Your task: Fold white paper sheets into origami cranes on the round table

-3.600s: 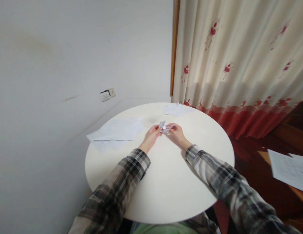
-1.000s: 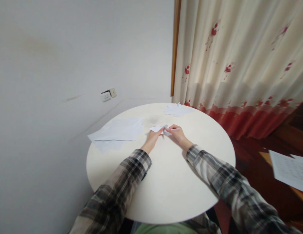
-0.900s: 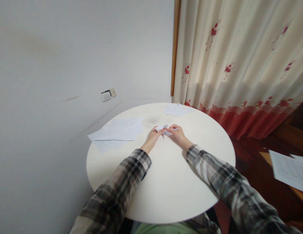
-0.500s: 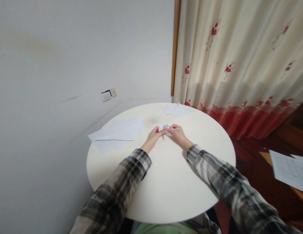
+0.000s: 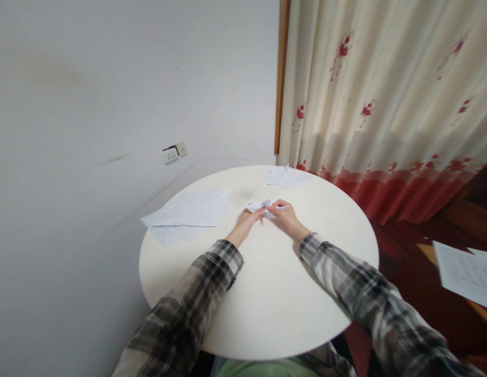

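Note:
Both of my hands meet over the round white table (image 5: 267, 303), a little beyond its middle. Between them is a small folded piece of white paper (image 5: 265, 203) with pointed flaps. My left hand (image 5: 248, 219) grips its left side, the thumb laid along the near edge. The right side is pinched in the fingers of my right hand (image 5: 285, 212). Fine folds are too small to make out.
White paper sheets (image 5: 188, 209) lie at the table's left. More paper (image 5: 286, 177) rests at the far edge. Behind stand a wall with a socket (image 5: 170, 155) and a curtain (image 5: 369, 104). Written sheets (image 5: 466, 272) are at the right, beyond the table.
The fingers of my left hand have loosened and shifted, and more of the paper's left flap shows now. My right hand has hardly moved.

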### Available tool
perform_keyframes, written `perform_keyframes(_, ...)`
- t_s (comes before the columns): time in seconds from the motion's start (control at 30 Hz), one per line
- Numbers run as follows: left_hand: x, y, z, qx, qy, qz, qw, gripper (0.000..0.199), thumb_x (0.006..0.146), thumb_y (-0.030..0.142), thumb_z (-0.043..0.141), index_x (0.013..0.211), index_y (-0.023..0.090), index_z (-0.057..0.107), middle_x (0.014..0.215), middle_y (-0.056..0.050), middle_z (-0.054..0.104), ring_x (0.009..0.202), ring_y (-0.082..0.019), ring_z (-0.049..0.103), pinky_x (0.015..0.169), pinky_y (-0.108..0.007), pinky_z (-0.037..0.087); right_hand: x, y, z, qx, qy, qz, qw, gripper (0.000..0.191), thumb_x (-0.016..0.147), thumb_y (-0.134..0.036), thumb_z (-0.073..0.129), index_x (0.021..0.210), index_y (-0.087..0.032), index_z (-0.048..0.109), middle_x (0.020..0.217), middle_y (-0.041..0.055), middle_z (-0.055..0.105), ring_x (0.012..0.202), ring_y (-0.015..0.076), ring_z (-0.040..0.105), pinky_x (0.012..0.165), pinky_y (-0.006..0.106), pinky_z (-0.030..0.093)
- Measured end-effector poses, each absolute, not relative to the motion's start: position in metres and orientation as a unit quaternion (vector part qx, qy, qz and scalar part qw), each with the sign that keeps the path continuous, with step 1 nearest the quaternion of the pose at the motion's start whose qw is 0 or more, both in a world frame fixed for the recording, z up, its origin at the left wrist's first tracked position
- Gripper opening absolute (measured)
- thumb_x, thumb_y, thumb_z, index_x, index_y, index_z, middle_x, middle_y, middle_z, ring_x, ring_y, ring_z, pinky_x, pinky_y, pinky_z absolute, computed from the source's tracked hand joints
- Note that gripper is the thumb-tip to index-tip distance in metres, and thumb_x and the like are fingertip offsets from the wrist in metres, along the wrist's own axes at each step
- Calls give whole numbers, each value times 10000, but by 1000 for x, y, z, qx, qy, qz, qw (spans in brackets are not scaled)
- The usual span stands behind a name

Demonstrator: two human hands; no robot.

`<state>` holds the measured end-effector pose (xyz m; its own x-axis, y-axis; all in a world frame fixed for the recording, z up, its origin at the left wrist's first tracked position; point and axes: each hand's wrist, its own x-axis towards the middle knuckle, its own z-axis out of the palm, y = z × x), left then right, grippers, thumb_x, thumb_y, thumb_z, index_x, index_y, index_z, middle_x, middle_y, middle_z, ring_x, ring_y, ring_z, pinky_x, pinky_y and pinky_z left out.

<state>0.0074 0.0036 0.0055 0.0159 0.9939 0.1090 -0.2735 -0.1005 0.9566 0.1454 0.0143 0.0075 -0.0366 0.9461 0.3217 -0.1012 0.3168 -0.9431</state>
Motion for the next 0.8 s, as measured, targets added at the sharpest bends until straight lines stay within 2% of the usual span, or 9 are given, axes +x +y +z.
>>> perform_keyframes(0.2,8,4,7,467,383,581,546,330,568,310,713,830,129,625,827,-65,655,719,-149,586,654,-264,446,145,13,9,-378,-554,447,593,304,518,-415,710,548,-189,509,539,-25,508,502,98,446,508,235,364)
perform_keyframes(0.4,9,3,10,487,392,571,532,304,569,342,713,758,128,610,716,-34,630,626,-124,560,577,-234,417,143,13,10,-372,-562,445,590,263,536,-384,686,557,-195,504,537,-26,509,509,105,458,518,242,374)
perform_keyframes(0.67,8,0,10,483,411,579,512,328,544,288,736,780,153,553,753,-28,633,686,-137,579,659,-266,451,143,12,9,-360,-605,401,586,153,644,-313,560,575,-182,521,570,-24,508,553,102,446,565,238,350)
perform_keyframes(0.8,7,0,7,486,396,586,513,307,564,279,716,779,156,535,757,-23,626,696,-136,585,671,-262,451,143,11,8,-357,-623,361,595,108,636,-280,588,648,-187,535,628,-22,528,615,113,470,611,237,373)
